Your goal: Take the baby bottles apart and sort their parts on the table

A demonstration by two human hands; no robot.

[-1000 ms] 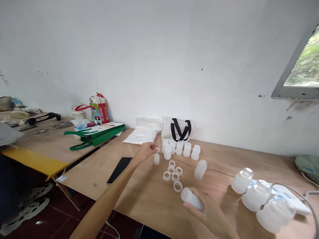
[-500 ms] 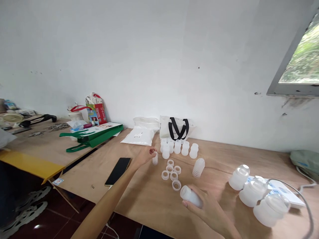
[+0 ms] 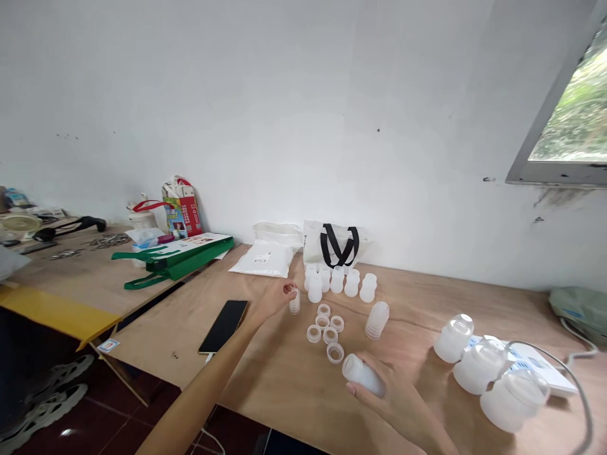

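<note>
Two bare hands work well apart over a plywood table (image 3: 279, 385). The left hand (image 3: 270, 300) reaches out across the wood, its fingertips (image 3: 289, 289) at the top of a small translucent stack (image 3: 294, 303) that stands upright on the table. I can't tell from here whether those fingers are gripping it or only touching it. The right hand (image 3: 391, 395) is closed around a frosted plastic bottle (image 3: 363, 375), holding it tilted on its side just above the wood, nearer the table's front edge.

Between the hands lie six clear plastic rings (image 3: 327, 328), loosely scattered. Behind them, a row of frosted plastic cylinders (image 3: 337, 280) stands close to the wall, and a nested stack of ribbed cups (image 3: 377, 320) sits tilted to their right. Farther right are three large frosted jars (image 3: 478, 366) on and beside a printed white sheet (image 3: 535, 373), with a grey cable (image 3: 576, 379) curving past them.

A black smartphone (image 3: 222, 326) lies face up just left of the left forearm. A white plastic packet (image 3: 260, 260) and a white tote bag with black handles (image 3: 332, 245) rest against the wall. Farther left, a green bag (image 3: 171, 265) lies on a second table, near a red-and-green paper carrier bag (image 3: 183, 210).
</note>
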